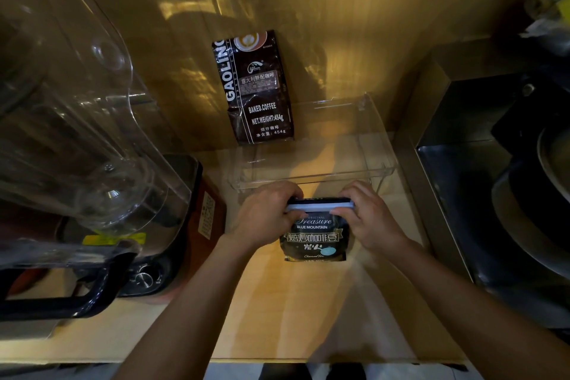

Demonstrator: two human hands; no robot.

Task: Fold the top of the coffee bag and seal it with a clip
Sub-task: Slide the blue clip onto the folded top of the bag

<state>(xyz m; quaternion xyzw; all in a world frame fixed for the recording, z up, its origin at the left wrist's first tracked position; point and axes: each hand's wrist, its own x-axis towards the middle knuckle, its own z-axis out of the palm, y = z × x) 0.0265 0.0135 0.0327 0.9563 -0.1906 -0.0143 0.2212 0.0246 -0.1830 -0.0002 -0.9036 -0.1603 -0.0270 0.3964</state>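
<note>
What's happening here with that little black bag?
A person stands at a wooden counter, holding a small black coffee bag upright. The left hand and right hand pinch the two ends of a pale blue clip lying across the bag's folded top. A second coffee bag leans on the wall behind.

Pale wooden countertop (277, 302) under warm yellow light, carrying bags, a tray and a blender

A small black coffee bag (314, 237) with white lettering stands on the wood near the middle; just behind it sits a clear plastic rectangular tray (311, 177), and behind that a tall dark brown coffee bag (259, 89) printed "BAKED COFFEE" leans against the yellowish back wall. At the left edge rests a blender with a dark reddish base (197, 225) and a clear plastic jug (71, 120). To the right the wood ends at a metal-edged recess (413, 182)
</note>
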